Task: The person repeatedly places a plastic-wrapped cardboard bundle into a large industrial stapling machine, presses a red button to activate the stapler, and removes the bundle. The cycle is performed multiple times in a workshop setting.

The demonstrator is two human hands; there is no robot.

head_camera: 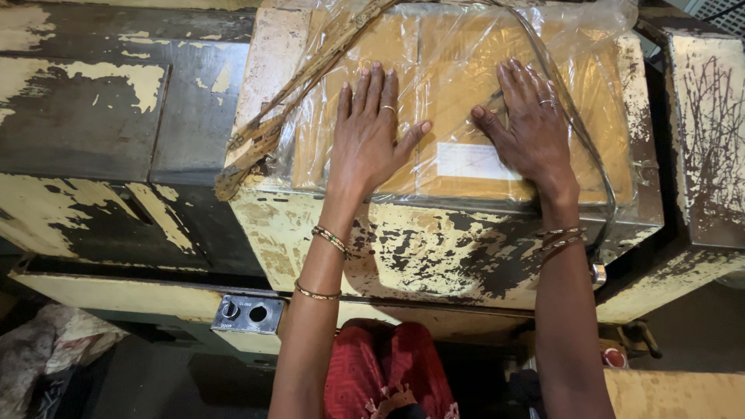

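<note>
The flat brown cardboard package [458, 101] lies wrapped in a clear plastic bag [590, 46] on top of a worn, cream-painted machine block [434, 248], filling most of its top face; its near edge runs along the block's front edge, and a pale label [473, 161] sits near that edge. Both hands rest flat on it, palms down, fingers spread and clamped on nothing. The left hand [371, 132] presses the near-left part of the package, thumb pointing right toward the label. The right hand [529, 124] presses the near-right part, just beside the label, with a ring on one finger. Bangles circle both wrists.

A frayed brown strap [268, 132] runs from the block's near-left corner up across the far edge, and a dark cord [597, 178] curves down the right side to the front right corner.

To press well, I judge the palms should bear down evenly, keeping the plastic smooth under them and pushing air toward the open end, while fingers stay clear of strap and cord. The loose plastic may slip over the cardboard, so weight straight down seems safer than sliding.

A grey switch plate [248, 313] with two buttons sits low on the machine front, left of the left forearm.
</note>
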